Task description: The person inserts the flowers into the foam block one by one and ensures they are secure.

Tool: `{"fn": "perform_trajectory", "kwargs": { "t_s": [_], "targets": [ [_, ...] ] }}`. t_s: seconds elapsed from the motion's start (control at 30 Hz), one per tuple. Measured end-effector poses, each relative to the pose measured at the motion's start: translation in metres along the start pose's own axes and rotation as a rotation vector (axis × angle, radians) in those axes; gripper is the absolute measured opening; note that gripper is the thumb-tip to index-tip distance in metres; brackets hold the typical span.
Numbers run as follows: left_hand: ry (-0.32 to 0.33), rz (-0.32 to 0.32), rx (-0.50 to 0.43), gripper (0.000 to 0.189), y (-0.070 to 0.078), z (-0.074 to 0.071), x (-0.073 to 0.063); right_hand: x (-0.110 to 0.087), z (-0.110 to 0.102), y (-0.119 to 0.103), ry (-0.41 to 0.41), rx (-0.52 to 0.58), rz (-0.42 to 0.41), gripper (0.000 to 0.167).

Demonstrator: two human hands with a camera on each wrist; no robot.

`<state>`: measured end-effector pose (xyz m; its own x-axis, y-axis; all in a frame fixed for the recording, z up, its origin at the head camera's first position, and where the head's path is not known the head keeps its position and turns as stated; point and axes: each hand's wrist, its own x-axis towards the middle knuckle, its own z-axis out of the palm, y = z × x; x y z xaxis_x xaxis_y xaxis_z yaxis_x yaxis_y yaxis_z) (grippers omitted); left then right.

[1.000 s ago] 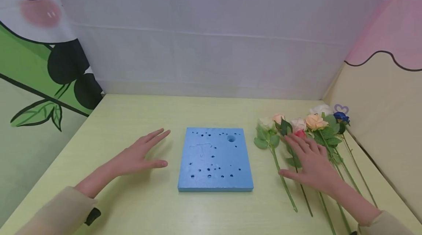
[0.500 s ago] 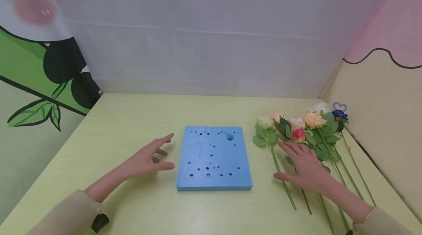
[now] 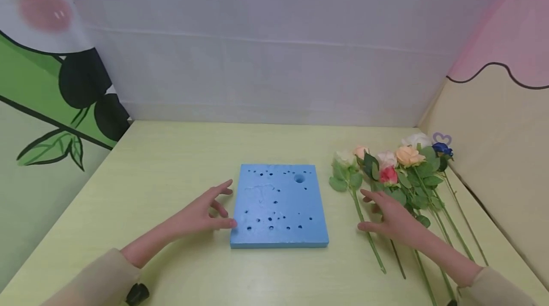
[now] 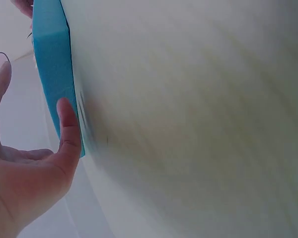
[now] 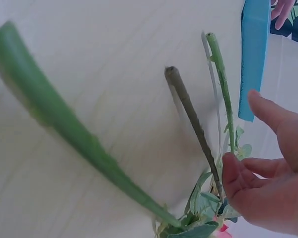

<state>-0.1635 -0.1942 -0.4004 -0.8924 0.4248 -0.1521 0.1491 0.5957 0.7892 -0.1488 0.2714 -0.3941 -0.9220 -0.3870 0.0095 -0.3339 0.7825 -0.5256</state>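
Note:
A flat blue foam block point(image 3: 291, 206) dotted with holes lies mid-table. My left hand point(image 3: 195, 215) is at its left side, thumb and fingers spread apart, the thumb tip point(image 4: 65, 111) right at the block's edge. My right hand point(image 3: 394, 218) hovers among artificial roses on the right, fingers lightly bent and the thumb apart, holding nothing. Its fingertips overlap the green stem point(image 3: 359, 208) of a cream rose point(image 3: 345, 158) in the head view. Beside that hand lies a red rose point(image 3: 388, 175); a brown stem point(image 5: 191, 114) passes by the fingers in the right wrist view.
Further right lie a peach rose point(image 3: 409, 156), a white rose point(image 3: 417, 140) and a blue rose point(image 3: 442, 149), with long stems toward the table's front. A purple heart shape point(image 3: 442, 138) is behind them. A white curtain point(image 3: 274, 77) borders the table's point(image 3: 193, 153) back.
My left hand has moved right to the foam block's left edge. My right hand has shifted slightly left and nearer, its fingers bending more. Block and roses stay put.

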Motion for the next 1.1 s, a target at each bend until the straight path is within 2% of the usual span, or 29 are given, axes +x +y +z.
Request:
{"fn": "perform_trajectory", "kwargs": {
  "t_s": [0.17, 0.47, 0.73, 1.1],
  "targets": [
    [-0.026, -0.017, -0.068, 0.107, 0.002, 0.004, 0.0, 0.002, 0.003, 0.0, -0.025, 0.068, 0.008, 0.081],
    [-0.059, -0.065, -0.12, 0.111, 0.001, 0.01, 0.001, 0.005, 0.005, -0.005, -0.102, 0.171, 0.063, 0.077],
    [-0.103, -0.01, -0.136, 0.113, -0.009, 0.009, 0.004, 0.008, 0.006, -0.004, -0.127, 0.207, 0.105, 0.076],
    [-0.128, -0.024, -0.111, 0.112, -0.011, 0.008, 0.006, 0.022, -0.006, -0.004, -0.246, 0.429, 0.165, 0.078]
  ]
}}
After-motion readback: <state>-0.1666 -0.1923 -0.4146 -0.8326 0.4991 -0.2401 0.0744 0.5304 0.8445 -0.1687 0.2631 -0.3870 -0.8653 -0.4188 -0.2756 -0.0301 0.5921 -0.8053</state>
